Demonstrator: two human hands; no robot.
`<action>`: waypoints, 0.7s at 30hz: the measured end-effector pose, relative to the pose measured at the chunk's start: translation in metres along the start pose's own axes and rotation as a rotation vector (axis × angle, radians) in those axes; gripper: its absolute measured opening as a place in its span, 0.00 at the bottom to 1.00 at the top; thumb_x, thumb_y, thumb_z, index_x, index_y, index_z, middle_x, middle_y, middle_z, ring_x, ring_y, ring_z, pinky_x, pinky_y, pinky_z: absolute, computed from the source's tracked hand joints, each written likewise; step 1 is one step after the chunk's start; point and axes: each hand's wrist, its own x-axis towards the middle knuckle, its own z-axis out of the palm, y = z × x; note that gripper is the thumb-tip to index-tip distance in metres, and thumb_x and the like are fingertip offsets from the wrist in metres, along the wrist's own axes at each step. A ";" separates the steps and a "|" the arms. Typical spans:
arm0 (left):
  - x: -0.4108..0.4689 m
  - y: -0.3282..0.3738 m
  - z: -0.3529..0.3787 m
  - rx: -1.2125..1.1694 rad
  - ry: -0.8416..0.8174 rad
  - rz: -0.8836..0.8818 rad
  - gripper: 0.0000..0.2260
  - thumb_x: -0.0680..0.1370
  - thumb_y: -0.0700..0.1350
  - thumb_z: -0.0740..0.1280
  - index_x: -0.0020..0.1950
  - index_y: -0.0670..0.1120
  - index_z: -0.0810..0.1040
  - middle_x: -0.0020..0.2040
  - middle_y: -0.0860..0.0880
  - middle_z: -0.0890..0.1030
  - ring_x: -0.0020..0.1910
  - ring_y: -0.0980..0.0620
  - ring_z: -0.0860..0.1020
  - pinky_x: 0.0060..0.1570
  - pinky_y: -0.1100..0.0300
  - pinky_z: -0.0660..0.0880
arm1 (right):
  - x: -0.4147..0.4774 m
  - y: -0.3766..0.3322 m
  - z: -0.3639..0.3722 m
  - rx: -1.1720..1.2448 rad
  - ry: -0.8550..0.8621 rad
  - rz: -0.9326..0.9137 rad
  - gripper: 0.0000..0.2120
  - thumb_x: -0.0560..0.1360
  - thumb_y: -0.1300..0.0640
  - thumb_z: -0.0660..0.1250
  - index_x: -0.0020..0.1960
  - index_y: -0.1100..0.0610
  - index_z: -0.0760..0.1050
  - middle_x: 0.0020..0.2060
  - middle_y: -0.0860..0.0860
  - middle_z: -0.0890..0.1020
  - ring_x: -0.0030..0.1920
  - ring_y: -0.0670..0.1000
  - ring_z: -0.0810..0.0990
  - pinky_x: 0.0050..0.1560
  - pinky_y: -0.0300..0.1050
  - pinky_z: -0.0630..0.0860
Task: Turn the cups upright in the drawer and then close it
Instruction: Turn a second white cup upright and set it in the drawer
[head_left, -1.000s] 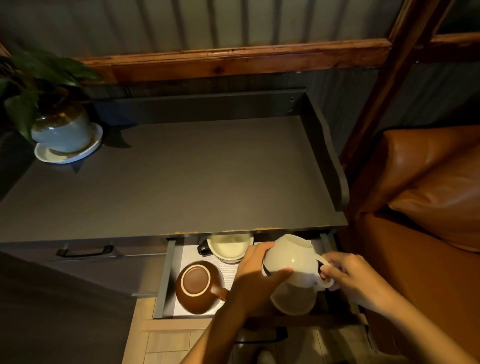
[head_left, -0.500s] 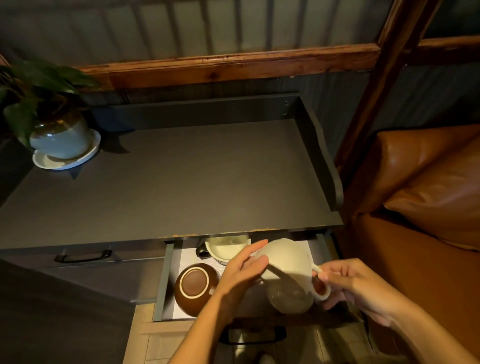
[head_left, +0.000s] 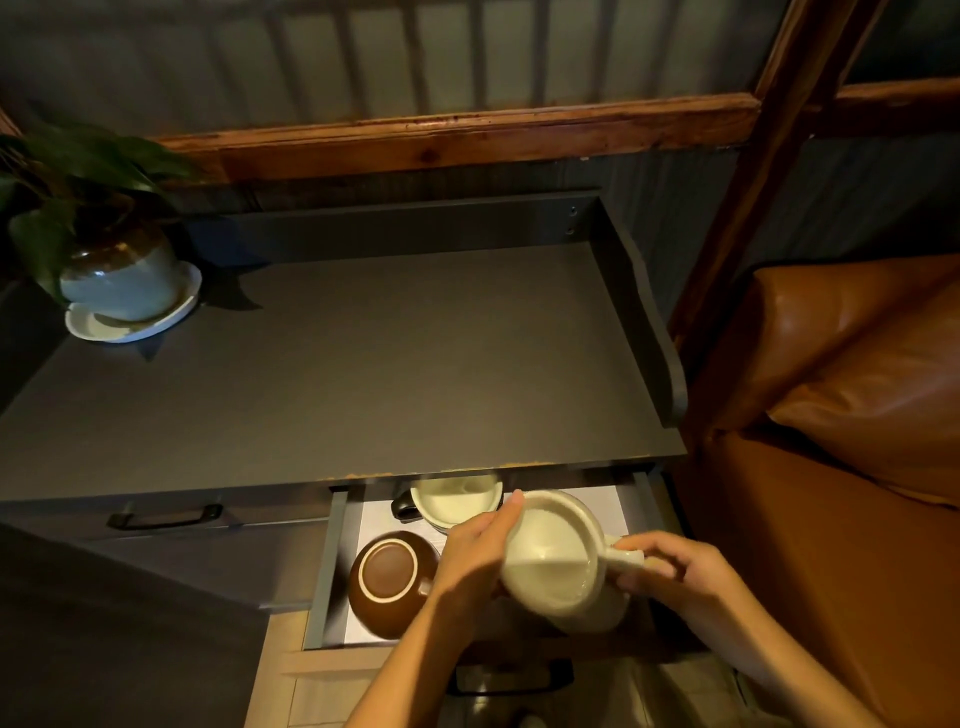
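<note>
The drawer (head_left: 323, 571) stands pulled out under the dark countertop. A cream cup (head_left: 553, 558) hangs tilted above it, its mouth turned towards me. My right hand (head_left: 675, 569) pinches its handle and my left hand (head_left: 475, 556) steadies its left side. A brown cup (head_left: 387, 582) lies upside down at the drawer's front left, base ring up. Another cream cup (head_left: 454, 499) with a dark handle sits upright at the back, half under the countertop edge.
A potted plant (head_left: 122, 280) on a white saucer stands at the countertop's back left. A brown leather sofa (head_left: 841, 441) flanks the cabinet on the right. A closed drawer with a black handle (head_left: 163, 517) sits to the left. The open drawer's own handle (head_left: 511, 678) shows below my arms.
The cream cup has been rotated from mouth-down, through sideways, to mouth facing up towards me. Both hands stayed on it. The brown cup has not moved.
</note>
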 end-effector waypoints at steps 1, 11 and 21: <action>0.000 0.000 0.002 0.015 -0.020 0.011 0.15 0.75 0.56 0.65 0.31 0.52 0.80 0.31 0.56 0.83 0.37 0.55 0.79 0.30 0.62 0.77 | 0.001 0.001 0.001 0.014 0.040 -0.001 0.08 0.67 0.69 0.68 0.44 0.60 0.80 0.40 0.55 0.83 0.42 0.50 0.83 0.38 0.34 0.79; -0.004 0.006 0.002 0.167 -0.284 0.084 0.16 0.74 0.43 0.69 0.58 0.49 0.67 0.45 0.55 0.74 0.42 0.58 0.74 0.40 0.72 0.75 | 0.009 0.007 0.002 0.010 0.177 0.057 0.09 0.76 0.63 0.60 0.52 0.66 0.76 0.40 0.64 0.80 0.38 0.59 0.80 0.34 0.44 0.77; 0.012 -0.008 0.017 0.134 -0.120 0.186 0.24 0.68 0.47 0.75 0.59 0.55 0.68 0.52 0.57 0.76 0.49 0.57 0.76 0.37 0.72 0.77 | 0.026 0.006 0.002 -0.012 0.267 0.060 0.08 0.77 0.59 0.60 0.52 0.59 0.75 0.38 0.63 0.82 0.35 0.57 0.82 0.31 0.40 0.80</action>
